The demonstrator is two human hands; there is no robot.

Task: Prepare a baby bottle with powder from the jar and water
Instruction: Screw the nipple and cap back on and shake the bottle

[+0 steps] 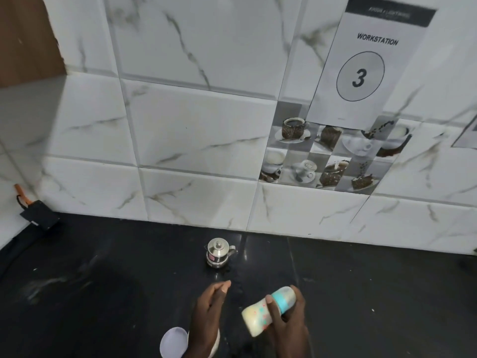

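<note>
The right hand (286, 324) grips the baby bottle (268, 310) tilted on its side over the black counter (103, 280), likely to shake its milky contents, while the left hand (209, 316), fingers loosely together and holding nothing, hovers above the partly hidden white jar (174, 342), the steel pot (219, 253) standing clear behind.

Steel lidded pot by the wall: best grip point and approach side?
Take the steel pot around its body, below the lid, coming from the near side. It stands upright and alone on the black counter, with the wall close behind. The lid knob is small and a part juts right, so the free left hand suits best.
</note>
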